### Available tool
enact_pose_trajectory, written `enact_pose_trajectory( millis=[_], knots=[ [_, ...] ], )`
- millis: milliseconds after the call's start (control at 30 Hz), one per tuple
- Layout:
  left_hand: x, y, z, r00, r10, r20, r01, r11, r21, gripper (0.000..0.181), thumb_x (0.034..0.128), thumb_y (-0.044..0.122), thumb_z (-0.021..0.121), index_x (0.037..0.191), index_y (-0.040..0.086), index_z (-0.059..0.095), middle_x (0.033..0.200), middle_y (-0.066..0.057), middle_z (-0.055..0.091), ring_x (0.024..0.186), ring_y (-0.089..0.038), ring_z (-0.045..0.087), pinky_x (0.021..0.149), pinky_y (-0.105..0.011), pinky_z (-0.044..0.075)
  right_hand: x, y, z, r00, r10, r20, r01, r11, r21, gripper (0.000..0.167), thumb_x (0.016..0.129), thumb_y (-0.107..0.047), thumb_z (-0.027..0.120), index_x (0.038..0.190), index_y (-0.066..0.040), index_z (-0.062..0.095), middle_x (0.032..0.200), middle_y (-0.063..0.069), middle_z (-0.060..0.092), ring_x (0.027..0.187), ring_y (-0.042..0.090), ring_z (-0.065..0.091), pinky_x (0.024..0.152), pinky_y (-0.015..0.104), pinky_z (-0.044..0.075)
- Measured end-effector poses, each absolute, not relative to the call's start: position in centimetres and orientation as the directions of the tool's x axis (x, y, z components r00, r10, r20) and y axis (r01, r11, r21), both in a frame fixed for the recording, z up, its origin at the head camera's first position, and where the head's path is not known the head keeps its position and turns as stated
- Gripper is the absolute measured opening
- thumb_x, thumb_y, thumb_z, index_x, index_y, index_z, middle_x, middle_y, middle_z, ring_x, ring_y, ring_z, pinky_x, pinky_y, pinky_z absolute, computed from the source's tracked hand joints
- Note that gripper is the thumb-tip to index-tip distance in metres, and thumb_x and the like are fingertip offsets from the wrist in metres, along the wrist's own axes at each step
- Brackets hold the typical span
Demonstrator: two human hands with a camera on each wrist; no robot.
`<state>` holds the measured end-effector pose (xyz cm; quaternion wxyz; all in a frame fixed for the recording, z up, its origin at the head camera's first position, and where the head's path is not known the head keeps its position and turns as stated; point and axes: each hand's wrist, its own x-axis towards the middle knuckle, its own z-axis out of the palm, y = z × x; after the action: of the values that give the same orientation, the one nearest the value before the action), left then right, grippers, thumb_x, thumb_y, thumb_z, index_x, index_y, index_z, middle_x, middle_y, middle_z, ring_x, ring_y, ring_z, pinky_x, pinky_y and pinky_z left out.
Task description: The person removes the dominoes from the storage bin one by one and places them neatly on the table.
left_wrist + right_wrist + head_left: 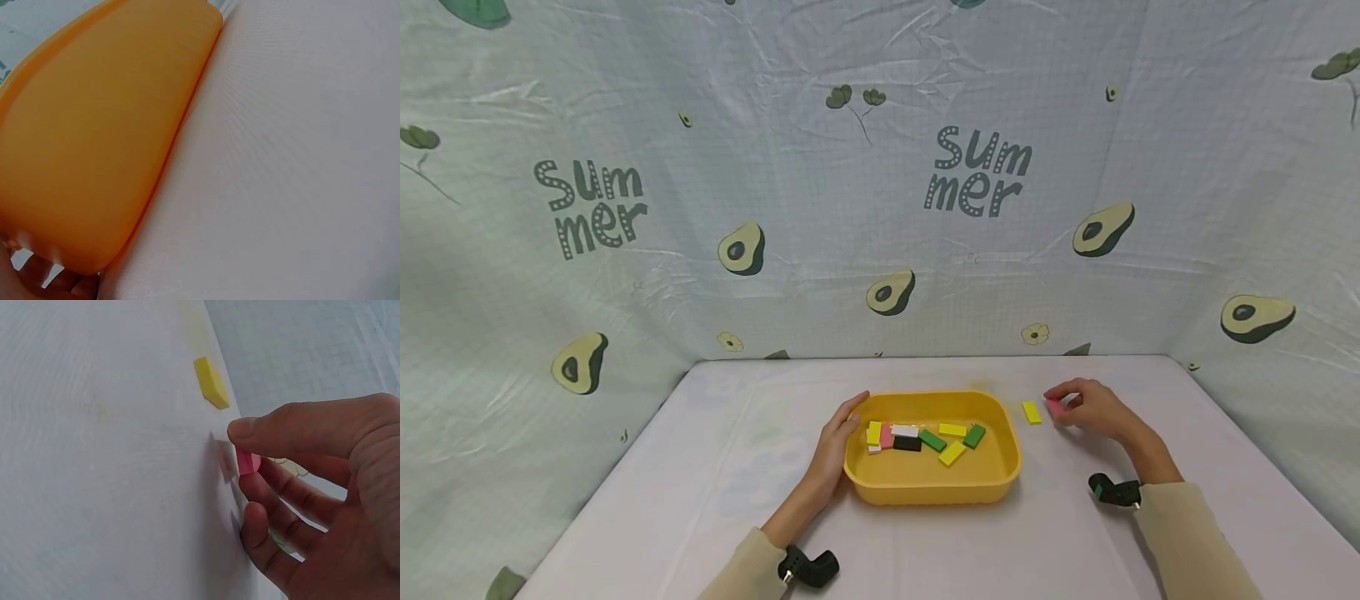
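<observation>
Pink block [247, 464] pinched in right hand [1092, 408], over desk [700, 467], right of yellow tray [936, 495]; left hand [830, 457] grips tray's left end. We judge a shallow fingertip hold could let the block slip.

avocado-print backdrop [820, 183] | grey-green "summer" lettering [973, 194], twice | white table [925, 546]

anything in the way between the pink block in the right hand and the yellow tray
Yes, one yellow block lies on the table between the tray and the pink block pinched by the right hand. It sits low, so passing over it looks easy; nothing else visible intervenes.
</observation>
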<state>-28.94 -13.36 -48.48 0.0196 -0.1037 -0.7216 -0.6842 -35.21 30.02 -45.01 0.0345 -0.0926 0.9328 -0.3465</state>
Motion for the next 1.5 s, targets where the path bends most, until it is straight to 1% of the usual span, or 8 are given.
enact_pose_trajectory(
  millis=[133, 367, 500, 900, 1033, 1267, 1500],
  knots=[
    [-29.2, -13.0, -48.4, -0.979, 0.115, 0.166, 0.172, 0.044, 0.984, 0.048, 0.1113, 0.020, 0.032, 0.158, 0.013, 0.042, 0.168, -0.012, 0.033, 0.157, -0.035, 0.028, 0.129, -0.056, 0.019, -36.0, 30.4, -45.3, -0.980, -0.201, -0.005, -0.149, 0.740, -0.656, 0.049, 0.082, -0.012, 0.078, 0.129, 0.001, 0.068, 0.129, 0.026, 0.062, 0.096, 0.029, 0.059, 0.073, 0.031, 0.053],
    [-29.7, -12.5, -48.4, -0.983, 0.092, 0.158, 0.163, 0.052, 0.985, 0.048, 0.1112, 0.020, 0.032, 0.158, 0.013, 0.042, 0.168, -0.012, 0.033, 0.157, -0.035, 0.028, 0.130, -0.055, 0.018, -37.6, 30.8, -45.9, -0.973, -0.230, -0.006, -0.170, 0.733, -0.659, 0.050, 0.082, -0.011, 0.079, 0.129, 0.003, 0.068, 0.129, 0.028, 0.061, 0.094, 0.029, 0.058, 0.072, 0.031, 0.051],
    [-29.9, -12.3, -48.4, -0.985, 0.078, 0.153, 0.157, 0.053, 0.986, 0.048, 0.1113, 0.020, 0.032, 0.158, 0.012, 0.042, 0.168, -0.012, 0.033, 0.157, -0.035, 0.028, 0.130, -0.055, 0.019, -38.4, 31.0, -46.0, -0.972, -0.236, -0.013, -0.170, 0.738, -0.653, 0.051, 0.083, -0.012, 0.078, 0.130, 0.003, 0.067, 0.131, 0.028, 0.061, 0.096, 0.029, 0.058, 0.074, 0.030, 0.051],
    [-29.8, -12.3, -48.4, -0.983, 0.078, 0.164, 0.168, 0.057, 0.984, 0.049, 0.1113, 0.020, 0.032, 0.158, 0.009, 0.040, 0.168, -0.011, 0.033, 0.157, -0.035, 0.027, 0.130, -0.055, 0.019, -38.1, 30.7, -45.7, -0.975, -0.223, -0.022, -0.157, 0.753, -0.639, 0.053, 0.084, -0.012, 0.078, 0.133, 0.003, 0.065, 0.132, 0.030, 0.060, 0.100, 0.031, 0.059, 0.079, 0.034, 0.054],
    [-29.8, -12.2, -48.4, -0.983, 0.076, 0.167, 0.171, 0.056, 0.984, 0.049, 0.1111, 0.019, 0.032, 0.158, 0.011, 0.042, 0.168, -0.012, 0.034, 0.157, -0.035, 0.028, 0.130, -0.055, 0.019, -38.0, 30.9, -45.6, -0.972, -0.235, -0.026, -0.163, 0.746, -0.645, 0.054, 0.084, -0.012, 0.079, 0.134, 0.003, 0.064, 0.133, 0.030, 0.060, 0.100, 0.031, 0.060, 0.080, 0.035, 0.055],
    [-29.7, -12.2, -48.3, -0.983, 0.073, 0.170, 0.174, 0.061, 0.983, 0.048, 0.1110, 0.019, 0.032, 0.157, 0.012, 0.043, 0.168, -0.012, 0.034, 0.157, -0.034, 0.028, 0.130, -0.055, 0.018, -37.8, 31.2, -45.0, -0.964, -0.263, -0.030, -0.182, 0.741, -0.646, 0.061, 0.083, -0.015, 0.081, 0.137, 0.003, 0.059, 0.135, 0.031, 0.058, 0.108, 0.039, 0.062, 0.085, 0.042, 0.060],
    [-29.6, -12.1, -48.2, -0.983, 0.068, 0.168, 0.172, 0.063, 0.983, 0.048, 0.1106, 0.018, 0.032, 0.157, 0.010, 0.043, 0.168, -0.012, 0.034, 0.157, -0.035, 0.027, 0.130, -0.056, 0.017, -37.4, 30.9, -44.0, -0.969, -0.241, -0.048, -0.162, 0.774, -0.612, 0.063, 0.083, -0.019, 0.082, 0.138, 0.001, 0.057, 0.134, 0.031, 0.057, 0.107, 0.039, 0.062, 0.086, 0.045, 0.061]
  ],
)
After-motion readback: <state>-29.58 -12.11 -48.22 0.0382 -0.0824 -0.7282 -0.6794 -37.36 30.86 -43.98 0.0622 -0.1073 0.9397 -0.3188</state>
